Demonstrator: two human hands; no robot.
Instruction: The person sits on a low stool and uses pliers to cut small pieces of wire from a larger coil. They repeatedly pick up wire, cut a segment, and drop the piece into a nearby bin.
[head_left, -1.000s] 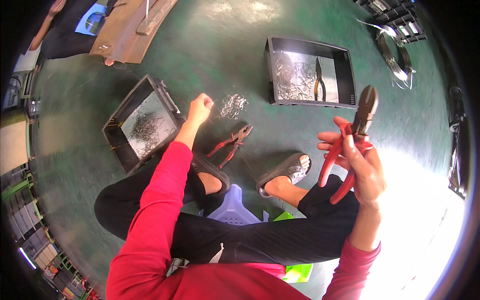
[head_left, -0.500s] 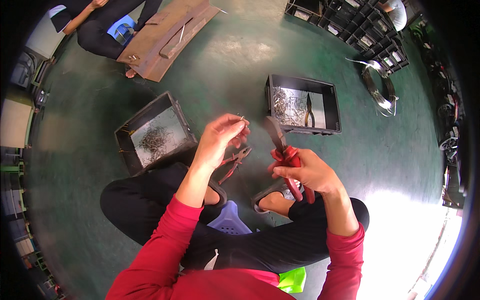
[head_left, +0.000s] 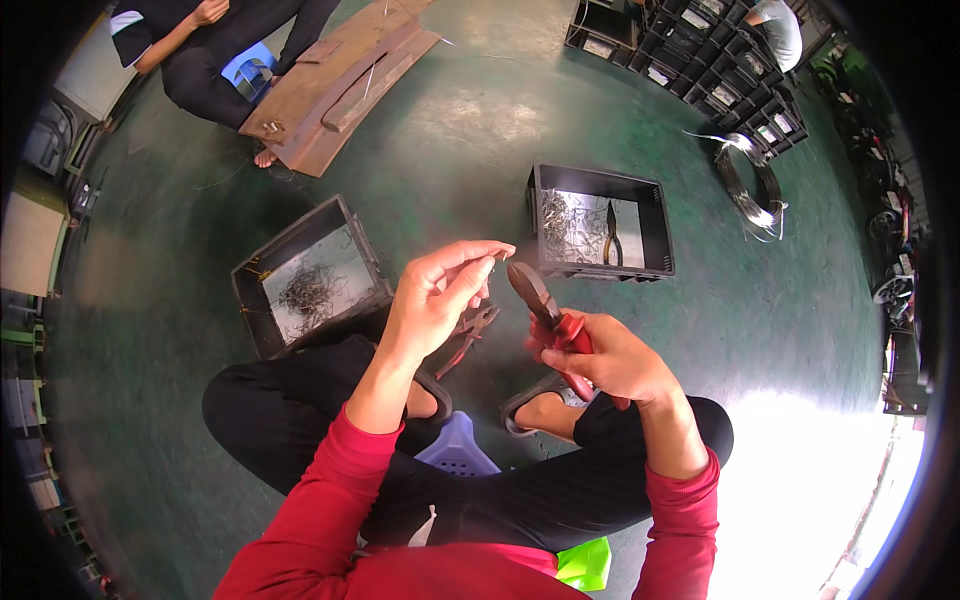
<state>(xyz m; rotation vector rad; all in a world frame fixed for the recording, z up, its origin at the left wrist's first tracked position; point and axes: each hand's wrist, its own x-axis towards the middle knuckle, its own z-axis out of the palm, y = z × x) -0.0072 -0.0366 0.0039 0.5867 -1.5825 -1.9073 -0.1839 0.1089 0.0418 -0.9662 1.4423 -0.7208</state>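
Thumb and fingers of my left hand (head_left: 428, 298) are pinched together on a small thin piece of metal, too small to make out well. My right hand (head_left: 622, 362) is wrapped round the red handles of a pair of pliers (head_left: 533, 290). The dark jaws point up and left, close to the left fingertips, and look closed. Below my left hand, a second pair of red-handled pliers (head_left: 462, 345) lies on the floor between my feet, partly hidden by that hand.
A black crate (head_left: 247, 312) with thin metal bits stands left; another black crate (head_left: 655, 215) ahead holds metal bits and dark pliers (head_left: 612, 237). A wire coil (head_left: 765, 190) and stacked crates (head_left: 705, 55) are far right. A person (head_left: 190, 75) sits by a brown board (head_left: 315, 145) far left.
My left fingers have stretched to the right, toward the pliers. The pliers have come down and left, nearer the left fingertips, and their handles have drawn closer together.
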